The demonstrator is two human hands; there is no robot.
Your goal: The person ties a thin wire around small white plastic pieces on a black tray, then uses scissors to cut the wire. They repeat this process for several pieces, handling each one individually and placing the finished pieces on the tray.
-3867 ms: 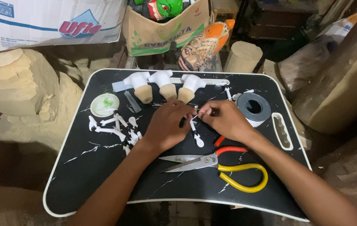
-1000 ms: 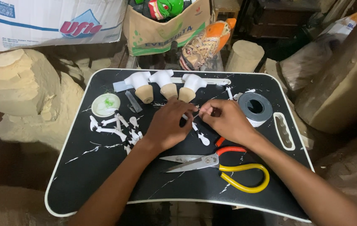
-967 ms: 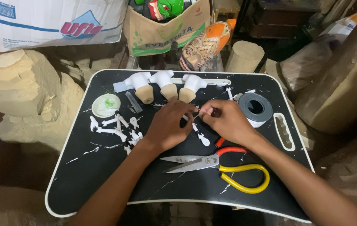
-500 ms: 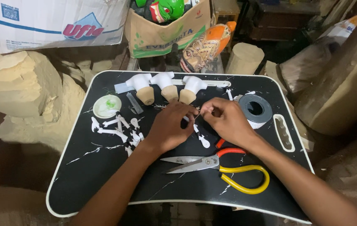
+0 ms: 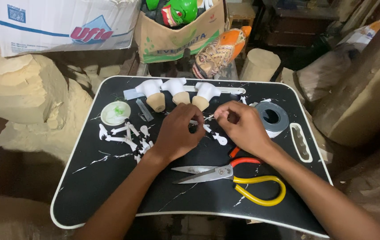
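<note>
Nearest, yellow-handled shears (image 5: 225,175) are laid aside on the black lap desk (image 5: 110,195). Above them, a thin white stick piece (image 5: 208,118) is pinched at both ends between left hand (image 5: 179,135) and right hand (image 5: 241,126), steadied for fine handling. Beyond, three white-painted figures (image 5: 176,91) stand.

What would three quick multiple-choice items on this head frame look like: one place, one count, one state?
1. Where do the scissors lie?
A. On the black tray, nearer the person than both hands
B. Inside the cardboard box
C. On the roll of tape

2. How many white-topped carved heads stand at the tray's far edge?
A. One
B. Three
C. Five

3. What are the scissors' blades doing?
A. Closed, untouched
B. Cutting tape
C. Held in the left hand

Key: 1 A, they rest on the tray below the hands. 2 B, three stand in a row. 3 A, blades together, both hands elsewhere.
</note>
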